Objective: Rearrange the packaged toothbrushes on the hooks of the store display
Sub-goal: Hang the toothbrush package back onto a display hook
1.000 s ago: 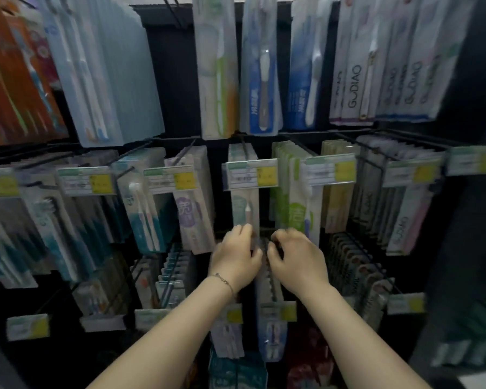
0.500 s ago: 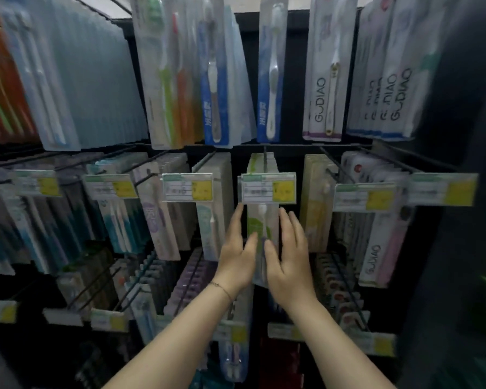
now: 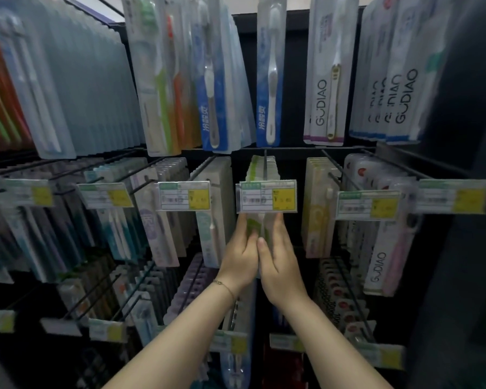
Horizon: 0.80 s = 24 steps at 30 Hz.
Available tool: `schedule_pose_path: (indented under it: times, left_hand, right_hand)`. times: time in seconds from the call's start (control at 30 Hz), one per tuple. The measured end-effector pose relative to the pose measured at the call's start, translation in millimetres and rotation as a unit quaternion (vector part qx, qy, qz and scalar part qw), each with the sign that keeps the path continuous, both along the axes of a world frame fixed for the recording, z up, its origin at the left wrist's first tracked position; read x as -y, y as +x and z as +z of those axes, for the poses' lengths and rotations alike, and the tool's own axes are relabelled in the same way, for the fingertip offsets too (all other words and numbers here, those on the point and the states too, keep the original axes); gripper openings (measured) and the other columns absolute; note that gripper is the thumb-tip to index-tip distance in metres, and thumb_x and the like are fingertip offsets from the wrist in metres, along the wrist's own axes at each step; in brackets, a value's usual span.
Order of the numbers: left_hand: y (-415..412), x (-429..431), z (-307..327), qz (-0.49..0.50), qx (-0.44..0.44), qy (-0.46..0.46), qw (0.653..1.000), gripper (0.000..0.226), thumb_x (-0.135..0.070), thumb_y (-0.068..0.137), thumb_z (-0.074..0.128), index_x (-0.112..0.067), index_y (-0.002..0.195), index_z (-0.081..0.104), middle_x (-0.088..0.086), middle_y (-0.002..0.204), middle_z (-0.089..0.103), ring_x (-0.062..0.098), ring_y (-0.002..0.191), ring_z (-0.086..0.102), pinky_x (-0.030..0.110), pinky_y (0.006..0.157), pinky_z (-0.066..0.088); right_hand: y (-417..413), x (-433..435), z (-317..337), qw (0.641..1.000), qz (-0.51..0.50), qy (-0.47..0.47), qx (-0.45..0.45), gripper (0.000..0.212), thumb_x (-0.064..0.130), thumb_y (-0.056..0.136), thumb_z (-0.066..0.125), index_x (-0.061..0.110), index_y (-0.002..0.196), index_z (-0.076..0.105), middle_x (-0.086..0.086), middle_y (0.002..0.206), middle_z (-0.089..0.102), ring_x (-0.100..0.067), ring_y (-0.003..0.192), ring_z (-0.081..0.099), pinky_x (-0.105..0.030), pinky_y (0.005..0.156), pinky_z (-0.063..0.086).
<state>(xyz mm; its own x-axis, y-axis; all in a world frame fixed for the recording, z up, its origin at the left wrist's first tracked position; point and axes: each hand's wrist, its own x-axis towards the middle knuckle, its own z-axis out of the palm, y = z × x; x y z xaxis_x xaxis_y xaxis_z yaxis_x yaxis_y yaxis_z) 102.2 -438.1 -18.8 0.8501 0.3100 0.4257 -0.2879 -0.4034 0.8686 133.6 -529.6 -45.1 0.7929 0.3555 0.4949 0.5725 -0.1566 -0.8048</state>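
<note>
Your left hand (image 3: 240, 258) and right hand (image 3: 281, 261), fingers straight, press both sides of the green-and-white carded toothbrush packs (image 3: 260, 171) on the black wire hook (image 3: 265, 156) behind the clear price-tag holder (image 3: 265, 196); uneven pressure could skew packs or snag the holder.

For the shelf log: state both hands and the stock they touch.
left hand: fingers straight, pressing the left side of the green packs
right hand: fingers straight, pressing their right side
green packs: hanging on the centre hook, between both hands
price tag: upright at the hook's front end
</note>
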Motion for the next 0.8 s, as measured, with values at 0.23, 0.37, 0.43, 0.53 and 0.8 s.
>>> schedule_pose_path:
  times: [0.23, 0.37, 0.43, 0.53, 0.8]
  left_hand:
    - [0, -6, -10, 0.025, 0.036, 0.012, 0.999, 0.049, -0.015, 0.102, 0.049, -0.036, 0.145, 0.038, -0.021, 0.140, 0.050, -0.007, 0.129, 0.045, 0.019, 0.107, 0.035]
    - [-8, -11, -13, 0.145, 0.006, 0.082, 0.986, 0.046, -0.017, 0.094, 0.059, -0.018, 0.137, 0.043, 0.001, 0.135, 0.051, 0.018, 0.122, 0.050, 0.032, 0.099, 0.041]
    - [-14, -14, -11, 0.189, 0.023, 0.180, 0.965, 0.034, -0.018, 0.090, 0.060, -0.015, 0.123, 0.049, 0.003, 0.121, 0.054, 0.024, 0.113, 0.052, 0.041, 0.095, 0.045]
    - [-25, -12, -6, 0.203, 0.062, 0.327, 0.921, 0.021, -0.021, 0.087, 0.058, -0.016, 0.106, 0.052, 0.000, 0.104, 0.051, 0.024, 0.099, 0.051, 0.043, 0.083, 0.046]
    - [-25, 36, -7, 0.102, 0.155, 0.528, 0.829, 0.023, -0.024, 0.080, 0.053, -0.014, 0.097, 0.063, 0.005, 0.098, 0.063, 0.028, 0.087, 0.059, 0.042, 0.065, 0.048]
  right_hand:
    - [0, 13, -2, 0.998, -0.049, -0.017, 0.039, 0.060, 0.038, 0.104, 0.037, 0.032, 0.157, 0.008, 0.018, 0.160, 0.014, 0.005, 0.147, 0.009, -0.020, 0.118, 0.011]
    - [1, 32, -4, 0.983, -0.136, -0.085, 0.086, 0.050, 0.037, 0.102, 0.044, 0.021, 0.148, 0.036, 0.000, 0.153, 0.036, -0.014, 0.142, 0.030, -0.036, 0.117, 0.029]
    - [1, 45, -2, 0.964, -0.188, -0.150, 0.116, 0.038, 0.033, 0.099, 0.049, 0.017, 0.134, 0.053, -0.001, 0.137, 0.050, -0.019, 0.130, 0.042, -0.040, 0.107, 0.040]
    - [0, 65, 1, 0.936, -0.235, -0.233, 0.123, 0.026, 0.033, 0.097, 0.051, 0.019, 0.115, 0.063, 0.001, 0.115, 0.058, -0.020, 0.112, 0.049, -0.038, 0.093, 0.043]
    - [-11, 126, -7, 0.890, -0.314, -0.303, 0.130, 0.016, 0.036, 0.096, 0.049, 0.024, 0.086, 0.055, 0.008, 0.087, 0.049, -0.017, 0.089, 0.051, -0.029, 0.070, 0.034]
